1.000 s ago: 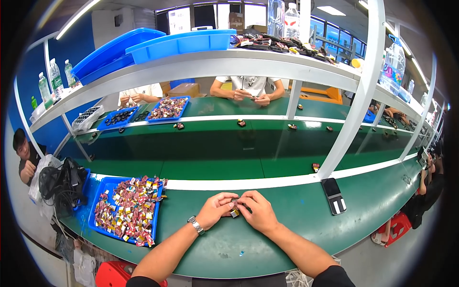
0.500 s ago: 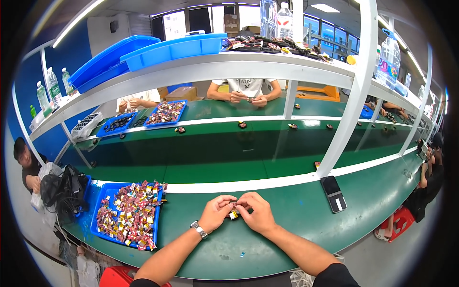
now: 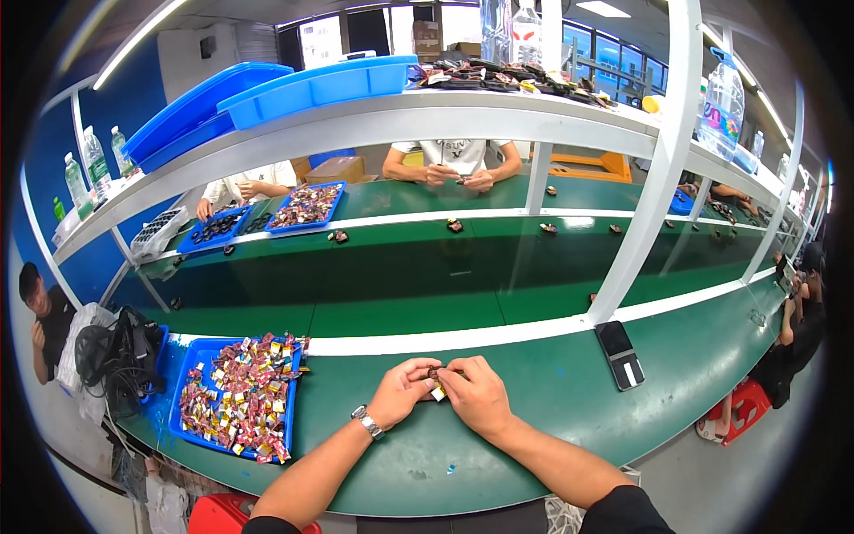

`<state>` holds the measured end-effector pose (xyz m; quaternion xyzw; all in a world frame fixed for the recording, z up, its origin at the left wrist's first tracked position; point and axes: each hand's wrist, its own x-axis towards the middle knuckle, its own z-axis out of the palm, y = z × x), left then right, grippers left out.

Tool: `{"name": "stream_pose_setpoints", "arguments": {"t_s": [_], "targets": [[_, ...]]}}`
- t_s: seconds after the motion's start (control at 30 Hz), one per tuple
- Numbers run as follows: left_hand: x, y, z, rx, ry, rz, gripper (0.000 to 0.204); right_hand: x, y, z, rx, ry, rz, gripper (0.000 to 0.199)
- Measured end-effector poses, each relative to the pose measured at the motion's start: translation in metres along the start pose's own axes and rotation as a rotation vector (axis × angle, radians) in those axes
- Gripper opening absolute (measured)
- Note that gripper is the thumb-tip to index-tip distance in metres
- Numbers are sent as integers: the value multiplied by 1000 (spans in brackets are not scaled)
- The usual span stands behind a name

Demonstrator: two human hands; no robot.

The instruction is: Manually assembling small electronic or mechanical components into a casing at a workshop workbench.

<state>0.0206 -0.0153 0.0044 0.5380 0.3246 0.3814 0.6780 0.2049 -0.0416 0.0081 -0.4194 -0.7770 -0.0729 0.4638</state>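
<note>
Over the green worktop, my left hand (image 3: 400, 393) and my right hand (image 3: 479, 397) meet at a small dark circuit part with a yellow-and-white label (image 3: 439, 392). Fingertips of both hands pinch it from either side and hide most of it. A watch with a metal band is on my left wrist. To the left of my hands sits a blue tray (image 3: 294, 418) heaped with similar small reddish circuit parts (image 3: 240, 392), many with yellow-and-white labels.
A black phone-like device (image 3: 620, 356) lies to the right. Beyond a white rail, a green conveyor belt (image 3: 400, 289) carries spaced small parts. A metal shelf (image 3: 427, 116) with blue bins crosses above. Co-workers sit opposite and at both sides. Black cables (image 3: 124, 356) are bundled at left.
The labelled part has tilted between my fingertips, my hands staying nearly in place. Parts on the belt have shifted slightly right. A co-worker at far left now reaches to a tray of black pieces.
</note>
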Motion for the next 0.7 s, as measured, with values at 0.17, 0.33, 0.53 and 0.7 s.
{"name": "stream_pose_setpoints", "arguments": {"t_s": [0.17, 0.33, 0.53, 0.7], "targets": [[-1, 2, 1, -7, 23, -26, 35, 3, -13, -4, -60, -6, 4, 18], [0, -2, 0, -22, 15, -37, 34, -4, -8, -2, -79, -51, 15, 14], [0, 1, 1, -12, 16, -47, 32, -3, -6, 0, -128, 2, -90, 15], [-2, 1, -1, -13, 36, -54, 34, 1, -7, -5, -115, 7, -158, 13]]}}
